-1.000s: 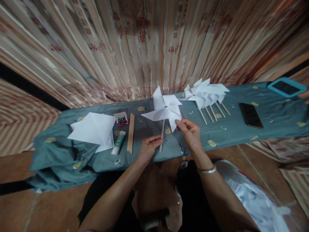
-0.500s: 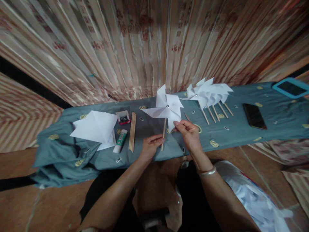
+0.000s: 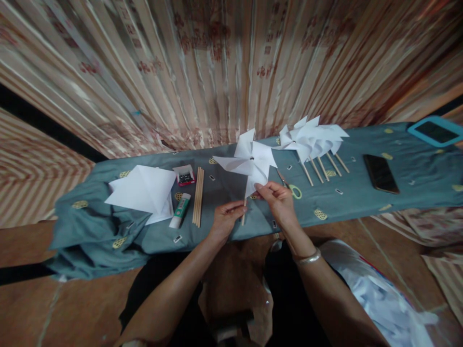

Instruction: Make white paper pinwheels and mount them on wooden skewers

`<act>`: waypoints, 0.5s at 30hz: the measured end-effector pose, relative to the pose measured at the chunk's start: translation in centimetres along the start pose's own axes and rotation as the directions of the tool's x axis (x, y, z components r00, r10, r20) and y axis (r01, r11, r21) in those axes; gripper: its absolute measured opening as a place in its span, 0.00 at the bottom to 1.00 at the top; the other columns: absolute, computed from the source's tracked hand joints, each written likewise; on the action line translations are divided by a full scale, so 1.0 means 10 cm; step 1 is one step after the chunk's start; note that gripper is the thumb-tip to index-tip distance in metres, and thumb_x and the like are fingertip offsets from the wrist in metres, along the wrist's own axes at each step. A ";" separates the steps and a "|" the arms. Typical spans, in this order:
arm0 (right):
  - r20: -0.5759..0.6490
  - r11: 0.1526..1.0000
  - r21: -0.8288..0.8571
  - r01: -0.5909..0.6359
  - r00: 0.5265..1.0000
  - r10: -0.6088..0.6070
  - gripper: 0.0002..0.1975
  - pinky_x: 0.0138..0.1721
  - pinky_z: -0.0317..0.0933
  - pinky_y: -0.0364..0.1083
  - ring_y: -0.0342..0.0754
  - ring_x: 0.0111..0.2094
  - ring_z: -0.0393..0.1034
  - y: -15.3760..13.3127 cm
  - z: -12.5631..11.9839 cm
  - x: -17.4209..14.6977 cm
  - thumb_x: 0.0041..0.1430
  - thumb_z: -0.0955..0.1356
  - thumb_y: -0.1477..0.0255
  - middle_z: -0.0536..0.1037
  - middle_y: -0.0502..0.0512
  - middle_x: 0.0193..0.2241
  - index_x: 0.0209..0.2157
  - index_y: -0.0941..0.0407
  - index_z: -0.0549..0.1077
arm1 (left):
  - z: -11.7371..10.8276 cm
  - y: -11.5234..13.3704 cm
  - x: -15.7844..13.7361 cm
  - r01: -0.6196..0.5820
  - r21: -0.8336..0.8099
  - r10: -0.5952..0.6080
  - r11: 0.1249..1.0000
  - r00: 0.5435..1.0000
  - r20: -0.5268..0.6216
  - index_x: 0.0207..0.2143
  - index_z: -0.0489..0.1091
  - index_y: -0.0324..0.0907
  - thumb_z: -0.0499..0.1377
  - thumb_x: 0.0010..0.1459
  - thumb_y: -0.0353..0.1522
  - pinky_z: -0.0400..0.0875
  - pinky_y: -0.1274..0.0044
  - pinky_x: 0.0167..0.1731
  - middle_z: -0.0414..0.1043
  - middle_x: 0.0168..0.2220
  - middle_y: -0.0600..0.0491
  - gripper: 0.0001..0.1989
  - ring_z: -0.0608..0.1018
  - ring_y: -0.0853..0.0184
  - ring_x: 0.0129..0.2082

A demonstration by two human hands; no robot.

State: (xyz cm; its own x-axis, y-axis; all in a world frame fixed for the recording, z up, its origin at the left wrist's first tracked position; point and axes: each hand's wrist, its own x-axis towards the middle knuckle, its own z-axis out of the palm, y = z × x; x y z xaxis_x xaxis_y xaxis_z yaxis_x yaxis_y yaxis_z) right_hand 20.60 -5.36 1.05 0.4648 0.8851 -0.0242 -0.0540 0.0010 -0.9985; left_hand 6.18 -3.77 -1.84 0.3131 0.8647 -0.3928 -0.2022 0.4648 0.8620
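A white paper pinwheel (image 3: 257, 163) with a shiny pin at its centre stands up in front of me on a wooden stick. My left hand (image 3: 224, 218) pinches the stick low down, near its bottom end. With thumb and fingers, my right hand (image 3: 278, 200) grips the tip of the pinwheel's lowest blade, which covers the upper part of the stick. Just right of that hand lie scissors (image 3: 295, 192) with pale green handles, partly hidden. Left of my left hand are several bare wooden sticks (image 3: 198, 197) side by side.
Finished pinwheels (image 3: 314, 140) overlap in a row at the back right. A phone (image 3: 381, 173) and a blue-framed tablet (image 3: 436, 131) lie farther right. On the left are folded white paper (image 3: 144, 188), a glue stick (image 3: 180, 211) and a small box of pins (image 3: 185, 176). A bag of paper scraps (image 3: 379, 294) sits on the floor.
My right hand has moved slightly left with the blade tip, turning the pinwheel a little so its lowest blade now covers the stick. My left hand stays in place. More of the scissors shows.
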 end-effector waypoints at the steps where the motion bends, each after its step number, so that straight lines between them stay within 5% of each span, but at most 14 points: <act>1: 0.001 1.000 0.004 0.000 1.000 0.000 0.20 0.24 0.60 0.42 0.42 0.21 0.67 0.00 0.01 0.00 0.42 0.75 0.53 0.76 0.49 0.17 0.18 0.54 0.71 | 0.00 0.00 0.00 -0.001 0.003 0.001 1.000 1.000 0.000 0.29 0.81 0.40 0.74 0.33 0.36 0.71 0.76 0.37 0.80 0.29 0.51 0.17 0.77 0.68 0.29; 15: 0.053 0.995 -0.098 0.013 0.999 -0.008 0.22 0.19 0.48 0.41 0.39 0.16 0.56 0.05 0.06 -0.04 0.43 0.75 0.53 0.70 0.46 0.14 0.16 0.55 0.70 | -0.02 0.00 -0.02 -0.007 0.054 0.008 0.999 1.000 -0.012 0.29 0.81 0.40 0.74 0.34 0.35 0.71 0.75 0.35 0.80 0.28 0.51 0.16 0.78 0.64 0.31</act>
State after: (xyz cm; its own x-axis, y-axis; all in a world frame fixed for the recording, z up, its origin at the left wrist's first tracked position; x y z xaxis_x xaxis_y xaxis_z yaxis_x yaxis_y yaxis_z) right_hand 19.87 -5.45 0.62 0.4181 0.9083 -0.0137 0.0391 -0.0330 -0.9987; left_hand 5.95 -3.89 -1.87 0.3003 0.8706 -0.3897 -0.1546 0.4475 0.8808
